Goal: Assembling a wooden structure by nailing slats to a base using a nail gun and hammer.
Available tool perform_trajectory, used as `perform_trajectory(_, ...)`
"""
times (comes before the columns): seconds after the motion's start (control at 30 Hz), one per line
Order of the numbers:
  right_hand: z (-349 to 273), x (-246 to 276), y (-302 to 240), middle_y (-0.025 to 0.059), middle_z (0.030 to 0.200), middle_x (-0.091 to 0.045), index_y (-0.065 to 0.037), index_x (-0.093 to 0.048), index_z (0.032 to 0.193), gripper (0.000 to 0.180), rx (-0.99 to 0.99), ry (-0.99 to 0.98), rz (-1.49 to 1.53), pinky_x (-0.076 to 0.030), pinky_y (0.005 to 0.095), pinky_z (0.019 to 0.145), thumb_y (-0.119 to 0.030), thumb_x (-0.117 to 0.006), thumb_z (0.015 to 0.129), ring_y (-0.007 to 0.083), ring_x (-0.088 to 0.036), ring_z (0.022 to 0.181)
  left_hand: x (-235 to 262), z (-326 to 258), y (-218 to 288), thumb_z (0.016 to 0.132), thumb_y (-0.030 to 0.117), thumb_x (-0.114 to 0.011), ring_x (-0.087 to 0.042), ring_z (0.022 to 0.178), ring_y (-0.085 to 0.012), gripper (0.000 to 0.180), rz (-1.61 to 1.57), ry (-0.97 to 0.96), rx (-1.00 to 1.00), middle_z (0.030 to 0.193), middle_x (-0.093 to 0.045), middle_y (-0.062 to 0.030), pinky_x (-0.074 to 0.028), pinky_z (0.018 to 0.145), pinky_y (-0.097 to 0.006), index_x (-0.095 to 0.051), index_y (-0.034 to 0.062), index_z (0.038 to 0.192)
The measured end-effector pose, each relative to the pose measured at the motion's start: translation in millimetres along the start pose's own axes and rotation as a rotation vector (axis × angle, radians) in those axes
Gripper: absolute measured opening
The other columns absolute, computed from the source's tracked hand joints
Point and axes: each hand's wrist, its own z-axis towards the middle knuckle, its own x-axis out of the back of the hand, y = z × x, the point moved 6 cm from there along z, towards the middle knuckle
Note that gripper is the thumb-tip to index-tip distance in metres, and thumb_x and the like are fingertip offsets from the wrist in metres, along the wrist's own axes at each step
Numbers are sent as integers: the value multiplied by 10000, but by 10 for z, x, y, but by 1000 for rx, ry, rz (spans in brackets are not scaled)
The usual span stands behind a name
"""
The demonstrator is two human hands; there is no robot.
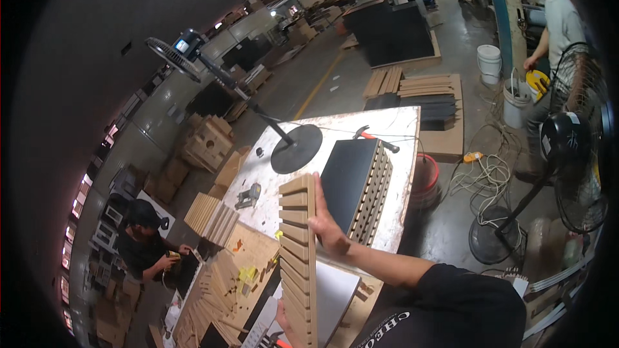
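Here, a long, tan wooden panel with a row of slots [311, 245] stands steeply tilted before the whitish, stained worktop [403, 122]. The right hand [330, 233] lies flat along its right side, grip unclosed, fingers extended. The left hand [284, 319] meets its lower left edge; its grip is largely hidden, its closure indeterminable. Beyond lies a black, slotted-sided rectangular box [348, 171].

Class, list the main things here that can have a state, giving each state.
Slotted wooden panel: held up
Right hand: holding the panel, fingers extended
Left hand: partly hidden
Pedestal fan: standing; running or not, unclear
Hammer: lying on the table
Power tool: resting on the table
White bucket: upright
Pale cable: tangled
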Motion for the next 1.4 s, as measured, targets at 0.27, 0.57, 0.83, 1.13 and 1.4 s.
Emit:
perform_trajectory(0.27, 118, 278, -427, 142, 1472, -211, -91, -255, 1408, 687, 81, -150, -59, -198, 405, 1088, -249, -524, 796, 256, -238, 1344, -494, 202, 33, 944, 404, -270, -538, 1077, -336, 548, -10, -116, -5, 1233, -516, -201, -423, 943, -429, -428, -7, 1269)
perform_trajectory(0.57, 123, 443, -260, 159, 1394, -362, -61, -512, 1181, 337, 17, -64, 0, -300, 356, 1041, -164, -521, 860, 218, -346, 1286, -575, 138, 32, 940, 429, -274, -527, 1100, -339, 581, -59, -198, -30, 1243, -504, -215, -417, 957, -435, -407, -14, 1290)
perform_trajectory(0.83, 5, 26, 515, 197, 1410, -268, -48, -30, 1429, 837, -279, -44, -37, -251, 371, 1066, -291, -607, 873, 247, -279, 1306, -77, -19, -6, 934, 429, -319, -571, 1033, -306, 550, -117, 138, -399, 1169, -564, -179, -446, 914, -409, -482, 10, 1250)
perform_trajectory(1.13, -1247, 633, 2559, 114, 1104, -564, -8, -408, 1269, 548, -823, 49, -514, -417, 311, 916, -118, -650, 790, 182, -532, 1027, 447, -1037, -495, 931, 235, -455, -571, 829, -192, 292, 528, 909, -565, 941, -583, -95, -482, 731, -328, -560, -12, 1046)
perform_trajectory(1.4, -1544, 925, 2580, 203, 1114, -500, -94, -479, 1270, 585, -893, -345, -1273, -405, 437, 919, -291, -653, 748, 381, -492, 1056, 462, -1175, -1067, 918, 269, -503, -599, 679, -224, 386, 1293, 832, 62, 825, -637, -132, -483, 681, -356, -502, 13, 1208)
